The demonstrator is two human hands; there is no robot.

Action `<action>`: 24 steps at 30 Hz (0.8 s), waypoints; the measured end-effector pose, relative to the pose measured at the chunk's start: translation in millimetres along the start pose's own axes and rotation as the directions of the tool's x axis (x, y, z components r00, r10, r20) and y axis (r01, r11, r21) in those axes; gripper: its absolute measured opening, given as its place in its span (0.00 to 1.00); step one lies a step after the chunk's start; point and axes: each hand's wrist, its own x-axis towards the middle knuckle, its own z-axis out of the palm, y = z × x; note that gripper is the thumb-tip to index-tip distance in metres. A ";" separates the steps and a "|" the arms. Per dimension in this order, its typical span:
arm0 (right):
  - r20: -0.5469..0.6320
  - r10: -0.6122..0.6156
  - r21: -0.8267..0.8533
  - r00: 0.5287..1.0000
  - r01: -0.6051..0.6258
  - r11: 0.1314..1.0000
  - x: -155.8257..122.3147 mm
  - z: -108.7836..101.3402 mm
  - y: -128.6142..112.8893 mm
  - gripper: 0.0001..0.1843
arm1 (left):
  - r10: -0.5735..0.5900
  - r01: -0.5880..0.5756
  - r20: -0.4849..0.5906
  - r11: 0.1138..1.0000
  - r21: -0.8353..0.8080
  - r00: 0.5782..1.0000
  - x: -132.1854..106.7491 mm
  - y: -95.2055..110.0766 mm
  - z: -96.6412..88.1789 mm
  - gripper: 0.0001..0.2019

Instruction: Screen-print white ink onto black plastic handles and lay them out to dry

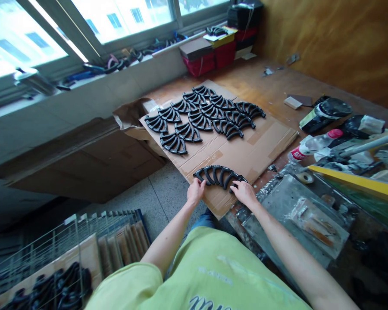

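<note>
At the near corner of a flat cardboard sheet (261,148) lies a glossy black fan-shaped row of curved pieces (220,175), joined along its outer arc. My left hand (196,191) pinches its left end between thumb and fingers. At the right end, my right hand (244,192) has its fingers closed on the same row, hiding part of that end. Farther up the cardboard, several similar black fans (200,118) are laid close together in rows.
A plastic bottle (317,144), a black tub (326,113) and a yellow-edged board (358,176) crowd the right side. Red boxes (198,62) stand at the back by the windowsill. Below left is a wire rack (64,241) with black parts.
</note>
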 end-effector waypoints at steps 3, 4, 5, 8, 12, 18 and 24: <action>0.045 0.000 0.045 0.999 -0.002 0.999 -2.2 -3.5 0.1 0.22 | 0.124 -0.126 -0.147 0.992 -0.005 0.981 -13.6 0.8 4.1 0.12; 0.049 0.007 0.057 0.999 -0.010 0.998 -3.0 -4.1 -0.2 0.22 | 0.194 -0.197 -0.192 0.980 0.002 0.962 -16.7 0.9 6.3 0.11; 0.047 0.017 0.062 0.999 -0.020 0.998 -4.0 -4.4 -0.6 0.21 | 0.263 -0.267 -0.222 0.964 0.012 0.939 -18.8 0.9 8.7 0.10; 0.038 0.039 0.059 0.999 -0.041 0.997 -5.7 -4.1 -1.8 0.21 | 0.347 -0.352 -0.230 0.936 0.018 0.909 -19.8 0.4 15.5 0.10; 0.048 0.020 0.075 0.999 -0.024 0.997 -1.7 -1.8 -2.9 0.22 | 0.279 -0.287 -0.195 0.958 -0.010 0.940 -14.3 0.9 17.3 0.14; 0.019 -0.028 0.206 0.999 0.023 0.978 -15.1 -4.7 -7.3 0.23 | 0.164 -0.161 -0.034 0.984 0.076 0.986 -6.8 4.5 1.1 0.17; -0.288 0.020 0.399 0.958 0.101 0.911 -72.5 -39.1 22.7 0.15 | 0.075 -0.064 -0.086 0.991 0.118 0.993 7.4 -9.2 -24.7 0.19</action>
